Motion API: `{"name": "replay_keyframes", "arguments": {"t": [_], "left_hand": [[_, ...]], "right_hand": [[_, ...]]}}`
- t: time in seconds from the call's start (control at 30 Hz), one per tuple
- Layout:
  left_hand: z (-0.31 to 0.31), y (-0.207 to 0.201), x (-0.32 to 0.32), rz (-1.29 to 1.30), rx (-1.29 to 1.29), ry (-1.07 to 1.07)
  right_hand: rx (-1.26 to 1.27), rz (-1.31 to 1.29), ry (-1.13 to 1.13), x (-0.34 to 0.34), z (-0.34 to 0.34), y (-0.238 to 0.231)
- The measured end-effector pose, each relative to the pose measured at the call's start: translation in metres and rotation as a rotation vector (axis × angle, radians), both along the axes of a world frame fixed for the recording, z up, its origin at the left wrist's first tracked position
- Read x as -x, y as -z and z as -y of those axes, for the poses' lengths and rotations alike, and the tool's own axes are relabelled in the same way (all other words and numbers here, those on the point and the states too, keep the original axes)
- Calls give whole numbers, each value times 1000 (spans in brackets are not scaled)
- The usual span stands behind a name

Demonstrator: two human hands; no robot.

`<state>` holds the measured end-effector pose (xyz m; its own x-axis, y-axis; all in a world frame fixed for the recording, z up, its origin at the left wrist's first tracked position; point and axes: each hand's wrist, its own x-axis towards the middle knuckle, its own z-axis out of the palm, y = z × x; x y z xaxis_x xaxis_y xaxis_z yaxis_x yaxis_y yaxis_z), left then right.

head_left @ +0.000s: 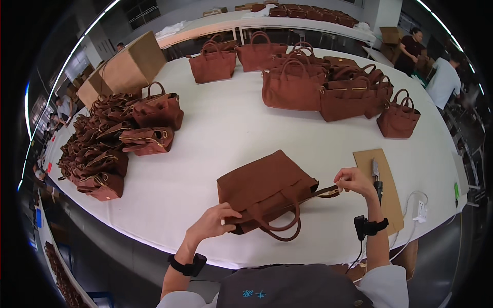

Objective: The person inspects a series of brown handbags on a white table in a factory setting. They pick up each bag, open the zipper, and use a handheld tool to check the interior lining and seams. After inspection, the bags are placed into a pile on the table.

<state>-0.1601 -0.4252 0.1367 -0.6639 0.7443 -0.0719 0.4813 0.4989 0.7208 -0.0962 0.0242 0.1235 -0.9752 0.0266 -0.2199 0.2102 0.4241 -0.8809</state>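
A reddish-brown handbag (262,179) lies on its side on the white table, its top opening and two looped handles toward me. My left hand (215,220) is closed on the bag's near left corner; a small white thing shows at its fingers. At the bag's other end my right hand (354,181) pinches the tip of a zipper strip (327,192) that sticks out from the opening. The strip is brown with a metallic part near its end. Black bands with small boxes sit on both my wrists.
A pile of brown bags (102,143) covers the table's left side. Finished-looking handbags (295,84) stand along the far side, a small bag (399,115) at right. Beside my right arm are a cardboard sheet (393,205), a dark-handled tool (376,177) and a white power strip (420,211).
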Motion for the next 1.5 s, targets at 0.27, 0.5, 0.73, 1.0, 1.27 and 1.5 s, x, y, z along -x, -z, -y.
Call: {"name": "replay_keyframes", "arguments": {"t": [0.27,0.5,0.73,1.0,1.27,1.5], "left_hand": [[-43,8,92,509,11,120],[-117,30,193,419,78,127],[-122,66,232,399,235,170],[-181,64,253,416,82,195],[-223,6,260,67,-598,-231],[-150,-35,254,-405,-390,-263]], "right_hand": [[167,-221,250,114,-18,29],[-170,-604,355,266,-4,26],[-432,-1143,1223,303,-70,-27],[646,-793,1092,298,-173,-40],[601,-453,374,236,-35,-138],[188,-311,-95,226,27,-163]]}}
